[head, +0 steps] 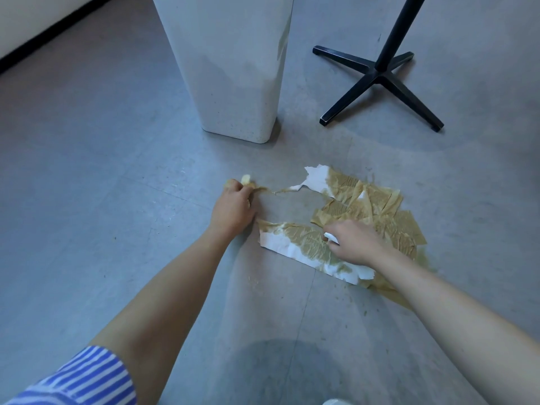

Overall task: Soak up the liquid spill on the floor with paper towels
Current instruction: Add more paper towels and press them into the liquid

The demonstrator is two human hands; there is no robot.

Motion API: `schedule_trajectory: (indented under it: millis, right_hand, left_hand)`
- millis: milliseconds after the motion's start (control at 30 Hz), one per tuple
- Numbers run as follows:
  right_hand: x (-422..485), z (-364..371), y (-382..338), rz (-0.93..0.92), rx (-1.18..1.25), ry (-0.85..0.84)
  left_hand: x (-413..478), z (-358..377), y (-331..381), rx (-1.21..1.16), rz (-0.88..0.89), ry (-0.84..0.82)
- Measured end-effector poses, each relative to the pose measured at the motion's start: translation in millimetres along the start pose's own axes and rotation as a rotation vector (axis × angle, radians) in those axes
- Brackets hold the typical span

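Lying flat on the grey floor (117,171), torn white paper towels (388,223) soaked tan are covering the tan liquid spill (394,296), near a white speckled pillar (233,83) and a black cross-shaped stand base (380,78). The left hand (233,207) is gripping a soaked torn end with curled fingers; the right hand (355,244) is pinching a white fold.

A: How's the light?
B: Soft, even and bluish across the floor (96,176); nothing glares much (just a pale streak down the white pillar (233,83)).
A: Shadows?
B: One dim, blurry-rimmed patch at the floor's near edge.
A: Sharpness?
B: Crisp centrally; the wide lens tilts the black stand (380,74) and smears the corners.
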State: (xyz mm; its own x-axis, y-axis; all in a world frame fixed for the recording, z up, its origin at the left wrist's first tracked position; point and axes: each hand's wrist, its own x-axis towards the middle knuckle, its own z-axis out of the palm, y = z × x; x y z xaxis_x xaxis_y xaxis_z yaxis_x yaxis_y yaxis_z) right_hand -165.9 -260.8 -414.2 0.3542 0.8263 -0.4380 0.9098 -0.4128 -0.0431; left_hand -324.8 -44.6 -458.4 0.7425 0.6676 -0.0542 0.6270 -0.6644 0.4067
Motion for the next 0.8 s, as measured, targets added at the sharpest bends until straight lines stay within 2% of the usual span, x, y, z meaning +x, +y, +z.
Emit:
schedule_trajectory:
  millis: [133, 167, 267, 333, 500, 667, 800]
  right_hand:
    - [-1.1, 2.7, 3.1, 0.000, 0.016, -0.007]
    - [-1.6, 3.0, 3.7, 0.004, 0.021, -0.005]
    - [-2.0, 1.3, 4.4, 0.013, 0.020, -0.004]
    - [-2.1, -0.4, 4.1, 0.009, 0.014, -0.009]
    - [-1.7, -2.9, 0.0, 0.009, 0.015, -0.014]
    - [0.1, -3.7, -2.5, -0.011, 0.028, 0.011]
    - [1.3, -3.7, -1.9, -0.022, 0.034, 0.012]
  left_hand:
    - [-1.6, 6.4, -11.7, 0.165, 0.125, -0.044]
    - [-5.4, 5.6, -14.9, 0.162, 0.208, -0.043]
    - [-28.5, 5.1, -27.5, 0.228, 0.606, -0.019]
    - [-41.7, 7.8, -37.0, 0.260, 0.696, -0.022]
    - [-40.1, 7.4, -34.5, 0.164, 0.530, -0.002]
    - [-29.1, -3.1, -24.4, 0.246, 0.472, -0.062]
    - [-12.0, -19.2, -21.6, 0.196, 0.223, 0.088]
